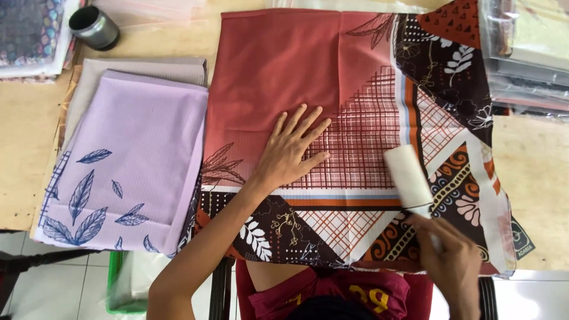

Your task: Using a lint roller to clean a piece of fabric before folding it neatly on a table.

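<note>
R grip (453, 261) w/ lint roller (408, 176), printed cloth (284, 65)

Soft, even daylight fills the scene, shadows stay faint, the plastic-wrapped packs (524, 53) show mild glare, and the right hand (453, 261) is slightly motion-blurred.

The surface (26, 160) is a light wooden top. A red patterned cloth (278, 65) lies spread flat on it, directly under both hands; the left hand (290, 151) rests on it and the right hand (453, 261) is over its near edge. To the left of the left hand lies a folded lilac cloth (142, 130) with blue leaf prints, stacked on a beige cloth (148, 68). Beyond that, farther from the hands, stands a dark cylindrical cup (95, 26). Beyond the right hand lies a stack of clear-wrapped packs (527, 53).
</note>
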